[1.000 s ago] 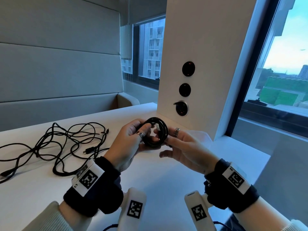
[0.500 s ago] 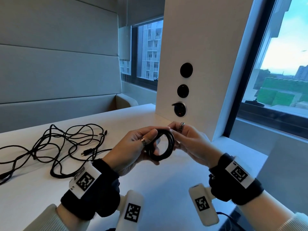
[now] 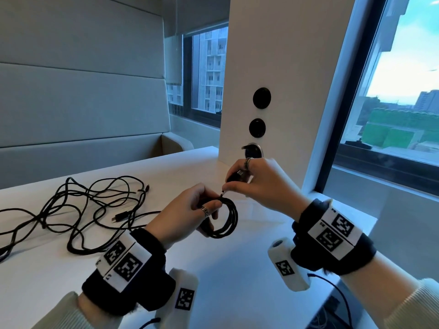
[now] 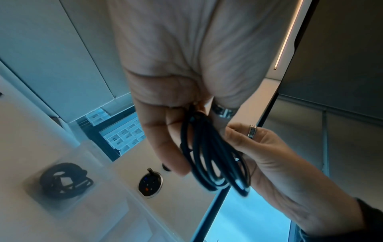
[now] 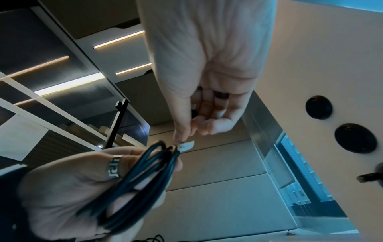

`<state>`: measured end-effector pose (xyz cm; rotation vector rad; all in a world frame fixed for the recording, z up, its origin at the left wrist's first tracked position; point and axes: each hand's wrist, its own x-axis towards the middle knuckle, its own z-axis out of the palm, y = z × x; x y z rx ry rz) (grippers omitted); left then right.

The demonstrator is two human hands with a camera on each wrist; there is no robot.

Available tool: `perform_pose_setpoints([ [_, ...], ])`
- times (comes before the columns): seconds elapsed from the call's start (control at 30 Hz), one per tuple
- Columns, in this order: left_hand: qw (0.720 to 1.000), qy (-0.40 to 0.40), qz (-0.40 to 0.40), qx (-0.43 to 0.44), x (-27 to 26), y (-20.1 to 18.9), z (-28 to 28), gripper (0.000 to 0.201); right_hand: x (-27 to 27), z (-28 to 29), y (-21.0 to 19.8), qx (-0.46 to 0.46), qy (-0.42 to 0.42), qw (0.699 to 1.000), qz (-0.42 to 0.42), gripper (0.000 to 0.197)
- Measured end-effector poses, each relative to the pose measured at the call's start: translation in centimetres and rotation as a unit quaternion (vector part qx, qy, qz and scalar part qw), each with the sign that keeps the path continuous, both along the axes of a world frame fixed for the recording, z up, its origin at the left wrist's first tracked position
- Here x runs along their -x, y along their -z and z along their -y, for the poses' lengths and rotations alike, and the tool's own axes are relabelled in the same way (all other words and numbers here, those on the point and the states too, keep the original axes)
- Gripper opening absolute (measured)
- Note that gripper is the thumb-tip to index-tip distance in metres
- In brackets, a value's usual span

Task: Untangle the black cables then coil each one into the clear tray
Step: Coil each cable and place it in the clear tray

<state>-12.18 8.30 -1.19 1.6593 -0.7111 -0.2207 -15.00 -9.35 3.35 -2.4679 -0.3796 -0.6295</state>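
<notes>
My left hand (image 3: 202,210) grips a small coil of black cable (image 3: 228,220) by its top, and the loops hang just above the white table (image 3: 237,269). Just over the coil, my right hand (image 3: 237,184) pinches the cable's end between thumb and forefinger, with a plug (image 3: 238,174) tucked under its other fingers. The left wrist view shows the coil (image 4: 207,155) between both hands. A clear tray (image 4: 31,193) holding another coiled black cable (image 4: 64,181) appears there. A tangle of black cables (image 3: 83,210) lies on the table to the left.
A white column (image 3: 285,91) with three round sockets (image 3: 257,127) stands right behind my hands. Windows run along the back and right. A grey padded bench wall (image 3: 83,103) closes the far left. The table's right edge (image 3: 370,224) is close to my right wrist.
The coil was held between both hands facing me; it now hangs lower from my left hand. My right hand has risen above it and pinches the cable's end.
</notes>
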Motion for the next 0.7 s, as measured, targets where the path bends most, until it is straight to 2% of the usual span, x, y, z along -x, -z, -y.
perform_pose_setpoints([
  [0.07, 1.0, 0.001, -0.007, -0.008, -0.2, 0.1, -0.1, 0.007, -0.1, -0.6, 0.5, -0.033, -0.011, 0.999, -0.007, 0.012],
  [0.13, 1.0, -0.004, -0.016, 0.006, -0.3, 0.1, -0.1, 0.004, -0.2, -1.1, 1.1, -0.13, -0.025, 0.99, -0.045, 0.013],
  [0.17, 0.999, -0.012, -0.023, 0.02, -0.3, 0.2, -0.1, 0.004, -0.2, -1.2, 1.4, -0.194, -0.032, 0.977, -0.075, 0.013],
  [0.23, 0.997, -0.028, -0.048, 0.059, -0.4, 0.3, 0.2, 0.008, -0.2, -1.4, 2.0, -0.324, -0.061, 0.934, -0.139, 0.013],
  [0.33, 0.989, -0.033, -0.087, 0.118, -0.3, 0.4, 0.5, 0.01, -0.1, -1.2, 2.4, -0.435, -0.087, 0.879, -0.175, 0.012],
  [0.47, 0.984, -0.006, -0.102, 0.149, -0.1, 0.2, 0.6, 0.009, 0.0, -1.5, 2.7, -0.499, -0.095, 0.841, -0.188, 0.011],
  [0.7, 0.976, 0.02, -0.14, 0.163, -0.1, -0.3, 0.0, 0.006, 0.1, -1.9, 2.9, -0.522, -0.077, 0.834, -0.165, 0.012],
])
